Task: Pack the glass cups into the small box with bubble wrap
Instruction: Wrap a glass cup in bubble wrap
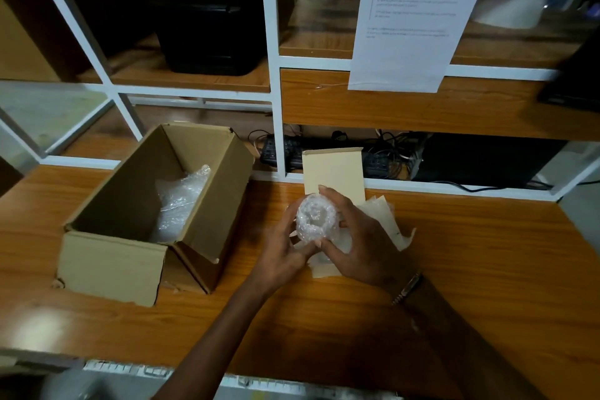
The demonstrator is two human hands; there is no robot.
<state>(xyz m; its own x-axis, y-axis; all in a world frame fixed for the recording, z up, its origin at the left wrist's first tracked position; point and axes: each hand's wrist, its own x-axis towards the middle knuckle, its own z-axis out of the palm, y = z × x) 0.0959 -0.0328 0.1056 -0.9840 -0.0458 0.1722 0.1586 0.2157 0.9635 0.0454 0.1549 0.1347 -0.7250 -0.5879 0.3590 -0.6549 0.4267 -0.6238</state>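
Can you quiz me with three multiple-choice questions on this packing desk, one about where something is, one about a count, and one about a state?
1. Where does the open cardboard box sit relative to the hands?
A. To their left
B. To their right
C. Beneath them

2. How many hands grip the bubble-wrapped bundle?
A. None
B. One
C. Two

3. What is the state of the box?
A. Taped shut
B. Open, with bubble wrap inside
C. Open and completely bare

Answers:
1. A, the box stands on the wooden desk left of both hands.
2. C, the left hand and right hand both close around the bundle.
3. B, its flaps are open and crumpled bubble wrap lies inside.
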